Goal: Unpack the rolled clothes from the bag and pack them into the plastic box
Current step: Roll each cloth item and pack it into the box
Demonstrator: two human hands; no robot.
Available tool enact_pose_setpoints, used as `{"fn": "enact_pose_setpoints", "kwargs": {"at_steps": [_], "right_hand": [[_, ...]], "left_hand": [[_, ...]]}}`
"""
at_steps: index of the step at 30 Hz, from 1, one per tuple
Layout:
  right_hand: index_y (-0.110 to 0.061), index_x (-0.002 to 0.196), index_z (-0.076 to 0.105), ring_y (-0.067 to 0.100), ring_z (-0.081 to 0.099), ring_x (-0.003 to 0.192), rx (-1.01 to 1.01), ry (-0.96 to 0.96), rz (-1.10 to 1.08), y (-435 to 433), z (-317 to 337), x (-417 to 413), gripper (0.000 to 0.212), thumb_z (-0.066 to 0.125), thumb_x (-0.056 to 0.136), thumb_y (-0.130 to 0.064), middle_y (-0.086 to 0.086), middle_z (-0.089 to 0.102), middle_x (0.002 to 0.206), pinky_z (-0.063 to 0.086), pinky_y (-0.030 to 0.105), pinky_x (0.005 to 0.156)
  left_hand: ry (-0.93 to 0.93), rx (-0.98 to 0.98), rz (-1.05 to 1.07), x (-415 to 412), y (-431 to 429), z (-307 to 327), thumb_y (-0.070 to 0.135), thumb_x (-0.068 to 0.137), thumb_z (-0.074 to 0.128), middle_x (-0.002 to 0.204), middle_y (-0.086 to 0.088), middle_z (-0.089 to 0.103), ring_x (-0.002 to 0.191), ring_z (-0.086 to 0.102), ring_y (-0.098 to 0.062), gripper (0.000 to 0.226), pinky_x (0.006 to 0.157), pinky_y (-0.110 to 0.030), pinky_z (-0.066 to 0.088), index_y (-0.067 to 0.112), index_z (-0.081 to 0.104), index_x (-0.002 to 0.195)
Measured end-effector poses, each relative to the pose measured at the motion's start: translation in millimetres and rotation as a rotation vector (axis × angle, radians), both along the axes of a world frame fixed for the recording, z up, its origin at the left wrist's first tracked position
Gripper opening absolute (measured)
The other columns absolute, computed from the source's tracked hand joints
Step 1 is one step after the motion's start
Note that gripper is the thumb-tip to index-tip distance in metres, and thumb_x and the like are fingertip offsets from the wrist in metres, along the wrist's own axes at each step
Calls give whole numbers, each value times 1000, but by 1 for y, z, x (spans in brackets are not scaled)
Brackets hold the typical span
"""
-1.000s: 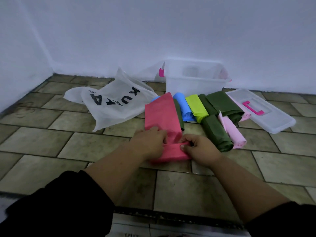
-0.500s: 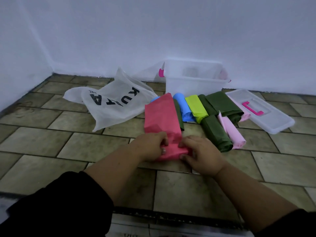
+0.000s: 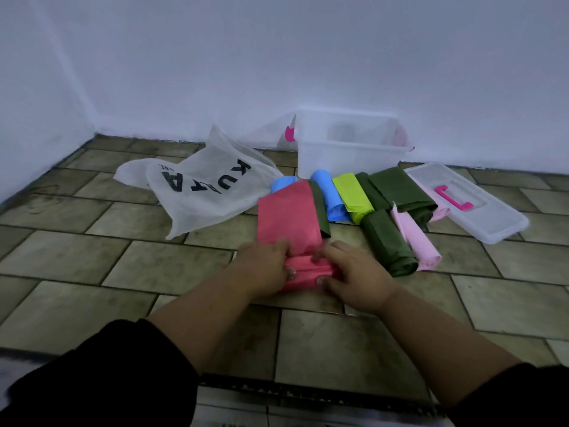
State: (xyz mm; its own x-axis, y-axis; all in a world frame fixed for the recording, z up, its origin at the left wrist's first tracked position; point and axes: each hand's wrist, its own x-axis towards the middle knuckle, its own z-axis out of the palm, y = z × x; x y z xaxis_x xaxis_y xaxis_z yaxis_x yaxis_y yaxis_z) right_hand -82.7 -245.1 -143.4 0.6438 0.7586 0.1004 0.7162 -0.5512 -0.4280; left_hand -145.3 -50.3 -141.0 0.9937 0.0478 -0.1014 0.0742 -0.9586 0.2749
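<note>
A: What are the hands doing?

B: The left hand and the right hand sit close together on the tiled floor. Both are curled over the rolled near end of the red cloth, fingers on top and thumbs tucked under the roll.

A: And the rest of that cloth?

B: It lies flat, stretching away from the hands.

A: Where are the other clothes?

B: Beyond the right hand and off to its right: a blue roll, a lime roll, a dark green roll and a pink roll, side by side on the floor. More dark green cloth lies behind them.

A: The bag and the box?

B: The white bag lies slumped beyond the left hand. The clear plastic box stands open against the wall, past the rolls. Its lid, with a pink handle, lies far right of the hands.
</note>
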Motion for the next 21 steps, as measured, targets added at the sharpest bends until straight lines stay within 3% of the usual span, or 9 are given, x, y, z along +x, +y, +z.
{"fn": "enact_pose_setpoints", "kwargs": {"at_steps": [4,7,11,13,16,19,21], "right_hand": [[-27,115,63,16,57,105,-22,59,-24,5,2,5,31,65,84,-31,-5,59,120,47,36,91],[-28,121,62,14,56,110,-57,77,-24,5,2,8,33,60,89,-38,-6,60,123,44,32,95],[-25,128,58,15,49,117,-96,-30,-3,3,1,6,48,64,83,-41,-3,55,127,39,32,102],[-22,126,53,19,53,112,-87,-62,-9,2,-1,4,50,66,80,-37,-1,58,123,41,31,95],[-20,114,52,22,55,98,-73,-72,-38,2,-1,4,35,64,83,-32,-1,61,106,36,28,75],[-20,112,56,22,55,94,-108,-70,-49,4,4,6,28,59,88,-33,-1,60,96,37,30,75],[-22,116,58,21,56,96,-106,-36,-60,6,6,8,28,56,91,-34,-1,63,100,37,30,77]], "left_hand": [[-169,119,-32,-7,1,-7,47,87,47,122,4,46,114,45,-17,27,99,-45,22,36,40,110],[-194,147,-119,-12,3,-12,58,81,50,117,8,48,113,46,-15,38,97,-41,22,36,40,110],[-213,150,-126,-6,4,-13,54,85,49,115,7,55,108,52,-15,31,93,-35,25,32,45,107],[-187,131,-119,-2,5,-11,51,87,46,115,6,57,105,54,-16,28,93,-35,27,30,47,106],[-136,133,-113,3,7,-9,51,90,41,114,6,56,105,53,-15,30,94,-37,24,31,52,109],[-173,166,-122,3,8,-11,57,87,41,118,5,49,111,47,-14,42,98,-39,23,33,53,119],[-194,88,-119,2,9,-12,53,87,46,119,5,54,109,51,-15,36,96,-36,28,33,48,117]]}}
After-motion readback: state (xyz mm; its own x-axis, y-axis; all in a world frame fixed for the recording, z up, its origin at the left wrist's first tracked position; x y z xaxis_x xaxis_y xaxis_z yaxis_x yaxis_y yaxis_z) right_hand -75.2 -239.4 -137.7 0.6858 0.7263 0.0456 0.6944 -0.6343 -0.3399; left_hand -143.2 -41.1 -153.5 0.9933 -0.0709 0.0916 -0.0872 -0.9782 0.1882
